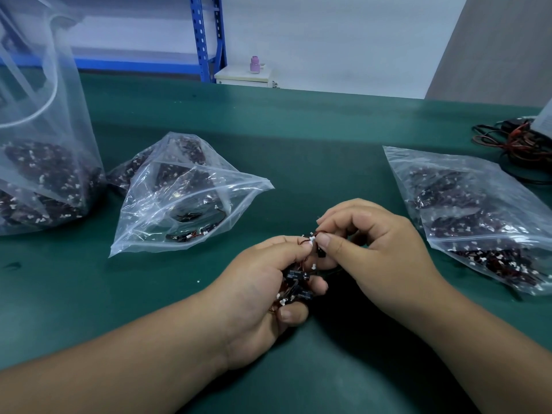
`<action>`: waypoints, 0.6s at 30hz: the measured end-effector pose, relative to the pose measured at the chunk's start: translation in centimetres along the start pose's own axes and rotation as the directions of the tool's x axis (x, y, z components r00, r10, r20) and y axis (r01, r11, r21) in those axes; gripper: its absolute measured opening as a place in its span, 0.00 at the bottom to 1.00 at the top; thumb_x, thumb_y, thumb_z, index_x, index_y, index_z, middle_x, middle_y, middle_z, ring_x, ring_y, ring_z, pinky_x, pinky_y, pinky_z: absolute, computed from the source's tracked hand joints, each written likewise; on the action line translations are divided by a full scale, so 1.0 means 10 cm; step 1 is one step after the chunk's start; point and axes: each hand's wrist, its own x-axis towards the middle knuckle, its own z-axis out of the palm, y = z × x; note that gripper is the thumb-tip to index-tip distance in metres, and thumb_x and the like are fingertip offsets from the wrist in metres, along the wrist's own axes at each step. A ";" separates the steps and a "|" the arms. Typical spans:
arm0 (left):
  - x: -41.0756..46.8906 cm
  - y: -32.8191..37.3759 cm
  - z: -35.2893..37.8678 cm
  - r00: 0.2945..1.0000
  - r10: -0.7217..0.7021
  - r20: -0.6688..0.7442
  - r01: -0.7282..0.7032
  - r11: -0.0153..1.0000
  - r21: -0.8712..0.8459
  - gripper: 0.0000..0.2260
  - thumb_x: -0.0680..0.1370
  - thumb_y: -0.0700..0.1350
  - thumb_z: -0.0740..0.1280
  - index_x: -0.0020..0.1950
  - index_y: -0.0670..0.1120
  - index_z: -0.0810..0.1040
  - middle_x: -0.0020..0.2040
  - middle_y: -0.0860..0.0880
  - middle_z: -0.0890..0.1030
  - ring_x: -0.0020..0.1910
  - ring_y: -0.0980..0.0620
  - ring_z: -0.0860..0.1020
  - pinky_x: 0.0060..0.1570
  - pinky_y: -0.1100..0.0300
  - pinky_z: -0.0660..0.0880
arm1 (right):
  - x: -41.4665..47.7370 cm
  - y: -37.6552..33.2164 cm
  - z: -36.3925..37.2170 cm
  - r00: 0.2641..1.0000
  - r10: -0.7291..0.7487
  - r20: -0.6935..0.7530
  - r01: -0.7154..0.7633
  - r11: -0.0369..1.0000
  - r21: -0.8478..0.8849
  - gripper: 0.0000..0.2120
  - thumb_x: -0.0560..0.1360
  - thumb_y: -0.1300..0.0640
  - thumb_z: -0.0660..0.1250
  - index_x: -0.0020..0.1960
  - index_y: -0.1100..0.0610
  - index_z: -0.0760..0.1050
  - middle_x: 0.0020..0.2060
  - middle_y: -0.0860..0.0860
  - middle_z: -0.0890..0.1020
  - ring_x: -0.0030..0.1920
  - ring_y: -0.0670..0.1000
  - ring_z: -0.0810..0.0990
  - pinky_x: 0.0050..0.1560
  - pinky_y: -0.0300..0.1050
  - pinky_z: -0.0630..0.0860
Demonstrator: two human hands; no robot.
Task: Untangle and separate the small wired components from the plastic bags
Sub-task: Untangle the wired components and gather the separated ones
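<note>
While the left hand [260, 294] curls round a small clump of wired components [298, 282], anchoring it just above the bench [298, 138], the right hand [373, 243] pinches one white connector [312, 239] at the clump's top, seemingly to draw a single lead free. How its wire threads through the rest is too fine to tell. Near the hands on the left lies the gaping bag [185, 198], within easy reach and likely the source. A fuller bag [478, 216] sits to the right.
</note>
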 end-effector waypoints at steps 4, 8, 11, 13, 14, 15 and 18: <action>-0.01 0.00 -0.01 1.000 -0.003 -0.010 0.003 1.000 0.017 0.03 0.80 0.41 0.63 0.52 0.44 0.76 0.42 0.44 0.83 0.29 0.53 0.75 0.17 0.68 0.58 | 0.00 0.03 -0.02 0.999 0.046 -0.025 -0.046 0.999 0.018 0.09 0.72 0.66 0.74 0.39 0.52 0.81 0.38 0.50 0.82 0.39 0.49 0.80 0.41 0.38 0.76; -0.01 0.00 -0.01 1.000 -0.009 -0.008 0.009 1.000 0.009 0.02 0.81 0.41 0.64 0.49 0.46 0.75 0.42 0.45 0.83 0.29 0.54 0.75 0.17 0.68 0.57 | 0.02 0.07 -0.03 0.996 0.079 -0.042 -0.078 0.997 0.026 0.09 0.72 0.64 0.74 0.39 0.52 0.81 0.37 0.49 0.83 0.37 0.48 0.79 0.40 0.40 0.77; -0.01 0.00 0.00 1.000 -0.002 -0.005 0.002 1.000 0.000 0.02 0.80 0.42 0.64 0.48 0.45 0.75 0.42 0.45 0.83 0.29 0.54 0.75 0.16 0.68 0.58 | 0.02 0.09 -0.05 0.995 0.084 -0.052 -0.083 0.996 0.018 0.08 0.72 0.63 0.74 0.40 0.51 0.81 0.37 0.48 0.83 0.36 0.44 0.78 0.39 0.39 0.76; -0.01 -0.01 0.00 1.000 0.001 -0.008 -0.001 1.000 -0.005 0.03 0.80 0.42 0.65 0.47 0.45 0.76 0.42 0.45 0.83 0.29 0.54 0.75 0.16 0.68 0.59 | 0.03 0.11 -0.07 0.995 0.082 -0.060 -0.081 0.996 0.025 0.06 0.72 0.61 0.74 0.42 0.50 0.81 0.36 0.47 0.83 0.34 0.43 0.77 0.37 0.37 0.75; -0.01 -0.01 -0.01 1.000 -0.001 -0.011 0.001 1.000 -0.007 0.03 0.80 0.41 0.65 0.46 0.45 0.76 0.41 0.45 0.83 0.29 0.54 0.75 0.16 0.68 0.59 | 0.04 0.12 -0.08 0.994 0.084 -0.069 -0.081 0.996 0.040 0.05 0.72 0.60 0.73 0.42 0.50 0.81 0.35 0.47 0.83 0.34 0.43 0.77 0.37 0.36 0.74; 0.00 0.00 -0.01 1.000 -0.004 -0.014 0.004 1.000 -0.010 0.04 0.80 0.41 0.65 0.45 0.45 0.76 0.41 0.45 0.83 0.29 0.54 0.75 0.16 0.68 0.58 | 0.05 0.14 -0.09 0.993 0.085 -0.081 -0.082 0.995 0.049 0.05 0.73 0.59 0.73 0.42 0.50 0.81 0.35 0.48 0.83 0.34 0.44 0.77 0.36 0.36 0.75; -0.01 0.00 -0.01 1.000 -0.017 -0.021 0.016 1.000 -0.024 0.03 0.80 0.41 0.65 0.46 0.45 0.76 0.41 0.45 0.83 0.28 0.54 0.75 0.16 0.68 0.58 | 0.09 0.20 -0.13 0.986 0.103 -0.134 -0.098 0.994 0.043 0.08 0.74 0.61 0.73 0.42 0.48 0.82 0.36 0.48 0.84 0.37 0.50 0.80 0.39 0.39 0.77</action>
